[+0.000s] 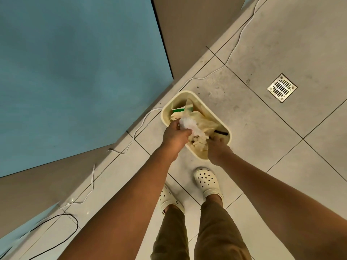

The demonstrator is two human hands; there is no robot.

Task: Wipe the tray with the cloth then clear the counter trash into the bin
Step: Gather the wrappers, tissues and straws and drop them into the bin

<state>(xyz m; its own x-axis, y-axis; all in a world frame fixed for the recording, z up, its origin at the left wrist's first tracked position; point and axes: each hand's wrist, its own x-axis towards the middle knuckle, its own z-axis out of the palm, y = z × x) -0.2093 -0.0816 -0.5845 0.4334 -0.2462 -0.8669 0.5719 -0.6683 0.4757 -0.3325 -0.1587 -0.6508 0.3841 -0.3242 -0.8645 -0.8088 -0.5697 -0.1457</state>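
Looking straight down at the floor (262, 128), and both arms reach out over the bin (199, 95), a cream, rounded-rectangle tub standing on the pale tiles right at the foot of the blue-fronted counter (75, 72). The left hand (175, 136) hangs above the near-left side of the bin's opening, fingers and thumb curled round a crumpled white wad of trash (189, 124) (tissue or thin plastic, hard to say which). That wad sits just over the heap already inside: a pale yellowish crumpled bag (204, 121), a flash of green-and-white packaging (178, 110) towards the far end, and a dark strip (221, 132) against the right wall. The right hand (217, 149) is down at the near rim, covering that corner; its fingers point into the bin and are partly buried among the rubbish, so whether they pinch anything I cannot tell. Below, two cream perforated clogs (206, 182) and olive trouser legs stand just short of the bin. A white cable (142, 121) snakes along the base of the counter, a black one (62, 228) loops nearer the camera, and a square metal drain grate (282, 87) lies off to the right, well apart from the bin.
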